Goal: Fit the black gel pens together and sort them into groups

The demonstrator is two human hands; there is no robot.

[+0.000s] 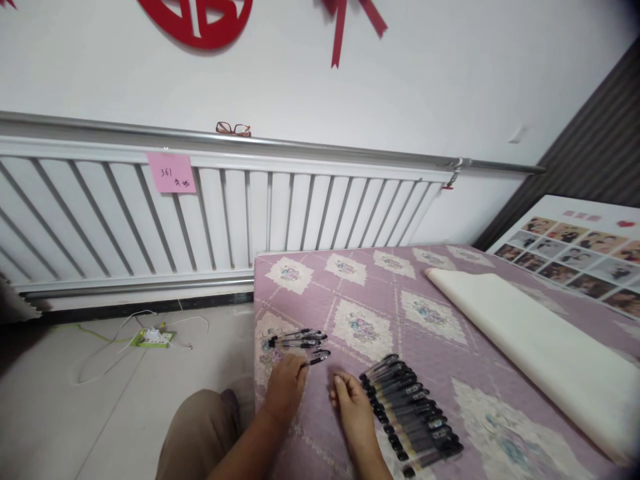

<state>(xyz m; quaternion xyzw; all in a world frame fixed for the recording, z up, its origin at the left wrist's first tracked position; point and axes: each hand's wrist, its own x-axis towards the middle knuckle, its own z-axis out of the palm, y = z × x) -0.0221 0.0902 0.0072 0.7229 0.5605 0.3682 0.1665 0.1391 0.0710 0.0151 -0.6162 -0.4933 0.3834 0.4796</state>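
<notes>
My left hand is closed around a black pen, whose dark end sticks out past the fingers to the right. Just beyond it, a few more pens lie in a small group near the left side of the purple patterned bed cover. My right hand hovers low over the cover with its fingers curled together; nothing shows in them. Right beside that hand lies a long row of black-capped clear pens, side by side and slanted.
A rolled or folded cream sheet lies across the right part of the bed. Behind it leans a photo board. A white radiator with a pink note lines the wall. Glasses rest on the pipe; a power strip sits on the floor.
</notes>
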